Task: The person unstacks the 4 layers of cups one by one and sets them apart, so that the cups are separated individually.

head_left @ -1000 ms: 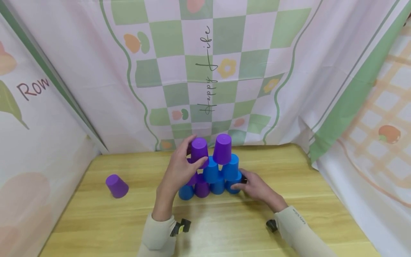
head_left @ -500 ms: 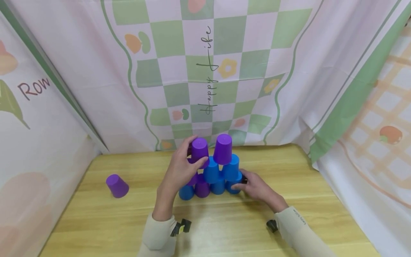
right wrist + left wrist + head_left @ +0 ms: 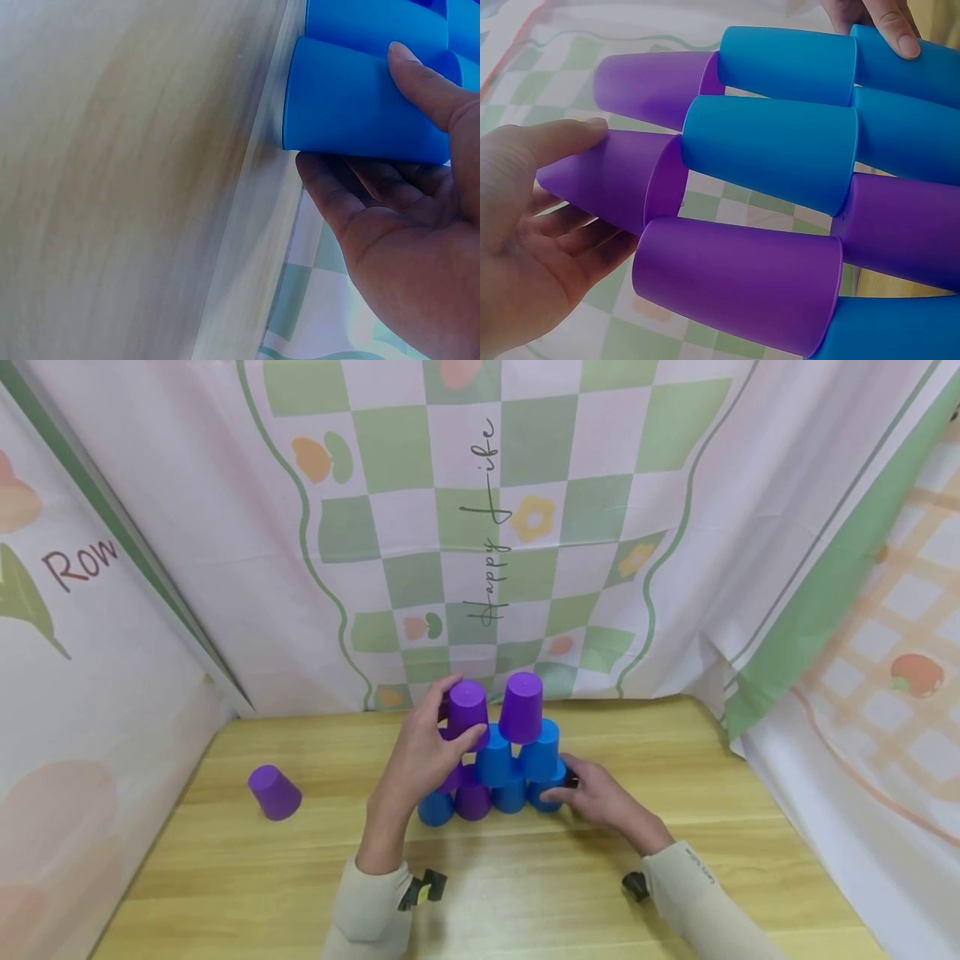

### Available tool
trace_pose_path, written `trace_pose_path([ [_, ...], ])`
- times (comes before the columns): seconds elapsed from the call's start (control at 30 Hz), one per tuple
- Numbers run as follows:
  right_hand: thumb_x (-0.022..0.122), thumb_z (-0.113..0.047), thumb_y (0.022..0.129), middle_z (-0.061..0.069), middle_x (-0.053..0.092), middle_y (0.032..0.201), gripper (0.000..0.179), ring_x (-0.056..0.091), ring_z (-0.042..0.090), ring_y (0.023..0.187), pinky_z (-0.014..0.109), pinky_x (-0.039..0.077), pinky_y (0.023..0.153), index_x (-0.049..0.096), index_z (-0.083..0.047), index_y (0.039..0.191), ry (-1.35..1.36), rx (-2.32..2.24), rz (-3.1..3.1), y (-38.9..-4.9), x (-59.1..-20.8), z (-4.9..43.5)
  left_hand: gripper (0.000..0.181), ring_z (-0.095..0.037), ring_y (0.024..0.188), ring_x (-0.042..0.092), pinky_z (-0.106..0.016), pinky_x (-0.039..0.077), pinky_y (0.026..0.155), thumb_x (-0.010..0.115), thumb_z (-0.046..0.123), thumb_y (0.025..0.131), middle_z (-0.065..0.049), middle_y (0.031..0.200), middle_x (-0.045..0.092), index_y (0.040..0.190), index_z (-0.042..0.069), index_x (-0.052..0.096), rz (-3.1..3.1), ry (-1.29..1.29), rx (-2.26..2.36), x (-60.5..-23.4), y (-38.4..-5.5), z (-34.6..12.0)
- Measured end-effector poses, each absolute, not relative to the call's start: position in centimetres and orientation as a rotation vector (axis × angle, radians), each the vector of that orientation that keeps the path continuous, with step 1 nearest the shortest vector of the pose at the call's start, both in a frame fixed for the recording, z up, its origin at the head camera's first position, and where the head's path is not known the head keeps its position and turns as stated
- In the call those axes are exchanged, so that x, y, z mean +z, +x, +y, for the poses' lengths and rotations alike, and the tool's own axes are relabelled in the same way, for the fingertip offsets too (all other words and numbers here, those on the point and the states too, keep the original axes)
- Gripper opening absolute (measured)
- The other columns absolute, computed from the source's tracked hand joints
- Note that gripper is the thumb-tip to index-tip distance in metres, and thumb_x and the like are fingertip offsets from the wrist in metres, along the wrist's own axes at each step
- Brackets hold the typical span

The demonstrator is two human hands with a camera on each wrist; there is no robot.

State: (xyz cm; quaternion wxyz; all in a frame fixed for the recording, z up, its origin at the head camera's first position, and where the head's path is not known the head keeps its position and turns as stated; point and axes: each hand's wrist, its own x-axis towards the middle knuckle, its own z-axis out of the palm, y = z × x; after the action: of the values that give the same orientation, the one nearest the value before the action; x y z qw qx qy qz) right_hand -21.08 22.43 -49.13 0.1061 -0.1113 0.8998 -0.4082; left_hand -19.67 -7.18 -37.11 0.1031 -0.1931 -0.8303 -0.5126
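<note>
Upside-down cups stand in a tiered stack. My left hand holds the left purple cup of the top tier, thumb in front and fingers behind. In the left wrist view this purple cup has its rim at the bases of a purple cup and a blue cup below. Another purple cup stands beside it on the top tier. My right hand grips the bottom tier's rightmost blue cup, thumb on one side and fingers on the other.
A lone purple cup stands upside down on the wooden table, left of the stack. The bottom tier also has a blue cup at its left end and a purple cup. A checkered curtain hangs close behind.
</note>
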Motion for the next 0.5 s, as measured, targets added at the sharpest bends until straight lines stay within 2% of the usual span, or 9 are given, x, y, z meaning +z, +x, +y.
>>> trace_pose_path([
  [0.5,0.076,-0.032,0.098,0.009,0.068,0.137,0.047,0.065,0.031,0.125,0.059,0.053,0.109,0.061,-0.013,0.139,-0.341,-1.202,2.648,-21.07,-49.04,22.38,0.071,-0.033,0.124,0.066,-0.051,0.059,0.103,0.080,0.010,0.094,-0.015,0.138,0.063,0.155,0.010,0.044,-2.409,-0.582,-1.537,-36.94,-19.29,-7.62],
])
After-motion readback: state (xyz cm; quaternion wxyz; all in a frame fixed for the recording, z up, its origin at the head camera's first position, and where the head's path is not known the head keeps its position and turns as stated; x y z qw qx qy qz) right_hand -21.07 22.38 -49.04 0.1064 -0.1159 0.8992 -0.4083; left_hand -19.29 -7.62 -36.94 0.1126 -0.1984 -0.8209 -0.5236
